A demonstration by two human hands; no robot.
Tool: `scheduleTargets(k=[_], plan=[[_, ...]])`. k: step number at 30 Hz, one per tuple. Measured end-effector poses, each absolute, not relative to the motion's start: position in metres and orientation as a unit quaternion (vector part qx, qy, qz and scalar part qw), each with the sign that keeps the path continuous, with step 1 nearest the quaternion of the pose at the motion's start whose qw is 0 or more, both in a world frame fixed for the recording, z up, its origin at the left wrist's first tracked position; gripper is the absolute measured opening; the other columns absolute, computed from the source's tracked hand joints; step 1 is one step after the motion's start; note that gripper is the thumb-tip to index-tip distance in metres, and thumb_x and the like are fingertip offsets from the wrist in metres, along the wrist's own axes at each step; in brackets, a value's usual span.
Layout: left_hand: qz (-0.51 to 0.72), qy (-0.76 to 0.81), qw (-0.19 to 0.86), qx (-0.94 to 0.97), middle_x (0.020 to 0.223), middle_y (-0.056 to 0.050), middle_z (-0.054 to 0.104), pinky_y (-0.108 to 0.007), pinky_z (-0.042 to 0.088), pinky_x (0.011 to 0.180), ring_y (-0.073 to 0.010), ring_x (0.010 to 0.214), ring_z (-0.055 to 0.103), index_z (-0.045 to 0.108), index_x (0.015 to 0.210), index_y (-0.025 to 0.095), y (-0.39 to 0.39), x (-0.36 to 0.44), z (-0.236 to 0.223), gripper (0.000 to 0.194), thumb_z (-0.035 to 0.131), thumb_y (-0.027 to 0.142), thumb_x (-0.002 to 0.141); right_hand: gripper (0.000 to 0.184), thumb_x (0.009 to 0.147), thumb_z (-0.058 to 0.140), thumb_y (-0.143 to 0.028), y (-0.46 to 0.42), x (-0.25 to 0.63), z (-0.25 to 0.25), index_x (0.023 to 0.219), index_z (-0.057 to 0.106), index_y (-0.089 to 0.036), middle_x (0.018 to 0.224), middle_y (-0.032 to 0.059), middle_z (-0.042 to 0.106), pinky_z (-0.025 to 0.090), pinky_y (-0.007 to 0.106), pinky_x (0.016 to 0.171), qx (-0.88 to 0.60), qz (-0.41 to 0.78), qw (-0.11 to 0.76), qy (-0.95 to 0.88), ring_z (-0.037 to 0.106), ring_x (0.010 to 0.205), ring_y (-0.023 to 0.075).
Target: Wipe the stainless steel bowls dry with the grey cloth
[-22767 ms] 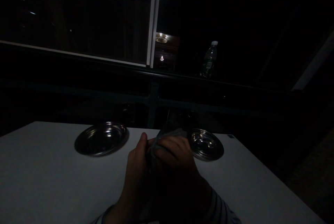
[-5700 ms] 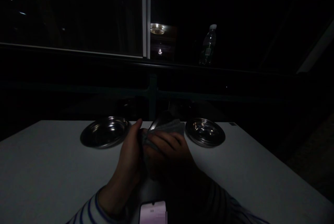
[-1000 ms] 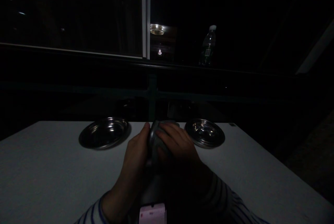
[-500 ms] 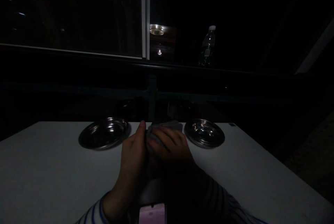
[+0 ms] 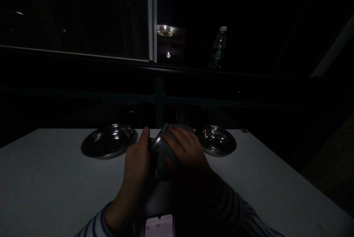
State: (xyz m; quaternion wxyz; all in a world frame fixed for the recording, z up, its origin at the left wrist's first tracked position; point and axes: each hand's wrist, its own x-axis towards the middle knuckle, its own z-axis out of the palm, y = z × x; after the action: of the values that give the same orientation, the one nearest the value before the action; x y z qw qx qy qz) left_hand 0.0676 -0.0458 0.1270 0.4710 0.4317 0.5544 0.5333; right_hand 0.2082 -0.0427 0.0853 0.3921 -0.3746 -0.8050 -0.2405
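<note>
My left hand (image 5: 137, 159) is wrapped round a shiny metal dish (image 5: 156, 142), its thumb pointing up along the near side. Only a curved, gleaming strip of that dish shows between my hands, so its full shape is hidden. A grey cloth (image 5: 163, 159) is bunched under the fingers of my right hand (image 5: 186, 152) and pressed against the dish. Both hands are above the middle of the white table. To the left of them lies a wide, shallow metal dish (image 5: 109, 143). On the right sits a stack of smaller metal dishes (image 5: 215, 141).
A phone (image 5: 159, 226) with a lit screen is at the bottom, between my forearms. The white table (image 5: 55, 178) ends at a far edge just behind the dishes. Beyond it, a plastic bottle (image 5: 219, 51) stands on a dark ledge by a window frame (image 5: 152, 16). The scene is very dim.
My right hand and the cloth have shifted over the held dish, and more of its shiny metal now shows. The view has moved slightly; the dishes on the table stay put.
</note>
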Motion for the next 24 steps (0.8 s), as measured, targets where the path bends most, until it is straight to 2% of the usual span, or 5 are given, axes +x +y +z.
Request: scheduleTargets(k=[4,10,14,17,24], plan=[[0.525,0.547,0.472,0.449,0.039,0.001,0.047,-0.025,0.035,0.041,-0.0140,0.041,0.045,0.044,0.041,0.022,-0.046,0.069,0.126,0.047,0.042,0.054,0.076,0.045,0.092,0.031,-0.031,-0.039,0.217,0.089,0.125,0.049,-0.005,0.128,0.0147,0.052,0.037,0.036,0.096,-0.432,-0.177,0.421,-0.777,0.044,0.120,0.0215],[0.552,0.566,0.426,0.439,0.038,0.003,0.041,-0.025,0.032,0.041,-0.0122,0.040,0.038,0.039,0.040,0.023,-0.045,0.067,0.133,0.044,0.048,0.050,0.074,0.043,0.089,0.039,-0.042,-0.048,0.199,0.083,0.124,0.051,-0.019,0.131,0.0066,0.052,0.030,0.046,0.099,-0.332,-0.276,0.349,-0.831,0.040,0.123,0.0249],[0.555,0.551,0.457,0.425,0.035,0.003,0.038,-0.024,0.028,0.037,-0.0109,0.036,0.035,0.034,0.037,0.023,-0.047,0.067,0.133,0.049,0.052,0.055,0.070,0.044,0.090,0.038,-0.038,-0.042,0.215,0.089,0.126,0.049,-0.014,0.131,0.0113,0.051,0.036,0.042,0.097,-0.378,-0.228,0.405,-0.801,0.041,0.123,0.0237],[0.561,0.537,0.480,0.408,0.039,0.001,0.047,-0.024,0.032,0.038,-0.0120,0.039,0.043,0.044,0.039,0.020,-0.047,0.068,0.130,0.046,0.056,0.055,0.067,0.044,0.091,0.036,-0.031,-0.040,0.224,0.094,0.128,0.045,-0.009,0.131,0.0136,0.050,0.038,0.039,0.098,-0.418,-0.163,0.434,-0.781,0.042,0.123,0.0214],[0.582,0.502,0.488,0.414,0.035,0.007,0.033,-0.022,0.024,0.036,-0.0070,0.035,0.031,0.037,0.039,0.020,-0.043,0.064,0.125,0.050,0.064,0.056,0.060,0.039,0.090,0.041,-0.040,-0.049,0.211,0.095,0.119,0.054,-0.019,0.128,0.0070,0.055,0.031,0.045,0.099,-0.331,-0.264,0.383,-0.821,0.044,0.121,0.0240]])
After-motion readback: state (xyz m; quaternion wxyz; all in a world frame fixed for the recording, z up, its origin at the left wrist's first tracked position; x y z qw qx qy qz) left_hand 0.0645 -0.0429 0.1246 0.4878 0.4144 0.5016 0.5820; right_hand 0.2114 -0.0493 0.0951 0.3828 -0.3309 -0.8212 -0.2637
